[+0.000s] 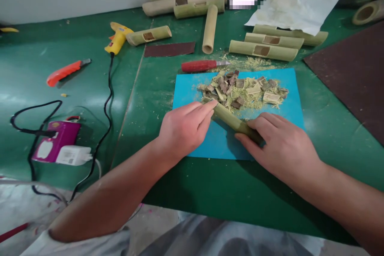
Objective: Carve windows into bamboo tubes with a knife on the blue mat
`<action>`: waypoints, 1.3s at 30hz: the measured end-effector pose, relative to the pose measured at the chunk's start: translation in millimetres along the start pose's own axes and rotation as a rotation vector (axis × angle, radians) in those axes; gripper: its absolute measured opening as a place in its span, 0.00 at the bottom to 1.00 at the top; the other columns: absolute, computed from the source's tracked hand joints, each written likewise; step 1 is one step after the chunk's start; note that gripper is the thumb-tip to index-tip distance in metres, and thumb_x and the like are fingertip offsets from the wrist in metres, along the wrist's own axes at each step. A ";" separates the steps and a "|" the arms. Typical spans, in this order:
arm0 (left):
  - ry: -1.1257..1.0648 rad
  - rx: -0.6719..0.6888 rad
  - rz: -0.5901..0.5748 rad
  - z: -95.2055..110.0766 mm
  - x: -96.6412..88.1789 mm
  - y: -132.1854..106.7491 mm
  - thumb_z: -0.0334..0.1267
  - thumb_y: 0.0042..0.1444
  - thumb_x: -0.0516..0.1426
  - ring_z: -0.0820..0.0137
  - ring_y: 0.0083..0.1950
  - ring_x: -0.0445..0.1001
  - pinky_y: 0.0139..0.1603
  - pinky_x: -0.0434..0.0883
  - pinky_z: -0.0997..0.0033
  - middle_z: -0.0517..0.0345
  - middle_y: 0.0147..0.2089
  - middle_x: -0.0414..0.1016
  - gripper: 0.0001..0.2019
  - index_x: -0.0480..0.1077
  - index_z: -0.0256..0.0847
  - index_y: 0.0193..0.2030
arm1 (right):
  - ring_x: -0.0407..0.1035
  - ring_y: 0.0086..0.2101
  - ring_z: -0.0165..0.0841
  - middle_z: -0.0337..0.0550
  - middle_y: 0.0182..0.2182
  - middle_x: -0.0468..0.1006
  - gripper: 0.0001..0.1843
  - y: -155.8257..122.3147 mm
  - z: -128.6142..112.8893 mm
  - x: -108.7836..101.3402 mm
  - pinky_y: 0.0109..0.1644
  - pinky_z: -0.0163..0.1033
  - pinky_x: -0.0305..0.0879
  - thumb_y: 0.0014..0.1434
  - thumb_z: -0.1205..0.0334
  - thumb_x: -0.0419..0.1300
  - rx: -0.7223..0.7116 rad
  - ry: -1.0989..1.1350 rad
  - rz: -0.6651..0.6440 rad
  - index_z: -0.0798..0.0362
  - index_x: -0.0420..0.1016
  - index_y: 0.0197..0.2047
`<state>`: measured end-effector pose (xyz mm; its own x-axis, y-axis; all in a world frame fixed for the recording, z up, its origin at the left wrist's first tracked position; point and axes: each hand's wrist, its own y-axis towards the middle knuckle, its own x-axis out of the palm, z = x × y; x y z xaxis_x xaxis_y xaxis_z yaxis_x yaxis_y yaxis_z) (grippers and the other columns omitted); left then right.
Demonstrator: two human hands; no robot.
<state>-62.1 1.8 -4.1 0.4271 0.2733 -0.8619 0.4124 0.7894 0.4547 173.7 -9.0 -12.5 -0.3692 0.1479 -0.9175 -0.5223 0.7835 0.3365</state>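
Observation:
A short green bamboo tube [231, 121] lies at a slant on the blue cutting mat [279, 114]. My left hand [184, 128] has its fingers pressed together on the tube's upper left end. Around the lower right end my right hand [280, 146] is wrapped, hiding that end. Just beyond the tube, a pile of bamboo chips and shavings [243, 92] covers the top of the mat. A red-handled knife [201, 65] lies on the table past the mat's far edge.
Several cut bamboo tubes [263, 50] lie at the back, one [209, 29] pointing toward me. A yellow glue gun [117, 38], orange utility knife [64, 72], purple box with charger [57, 144] and cables sit left. Sandpaper sheets [354, 76] and white paper [297, 4] lie right.

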 end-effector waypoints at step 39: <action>-0.186 0.065 -0.021 -8.2 17.2 3.9 0.32 0.72 0.52 0.72 0.39 0.80 0.41 0.77 0.75 0.51 0.40 0.83 0.15 0.75 0.34 0.58 | 0.73 0.31 0.40 0.45 0.31 0.77 0.10 1.2 -2.0 -4.7 0.30 0.42 0.62 0.62 0.55 0.63 0.096 0.020 -0.063 0.54 0.75 0.35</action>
<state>-59.7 14.1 -19.0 0.5570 0.1460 -0.8176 0.4709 0.7553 0.4557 173.3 -10.1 -7.4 -0.3538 0.0850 -0.9315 -0.4696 0.8451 0.2555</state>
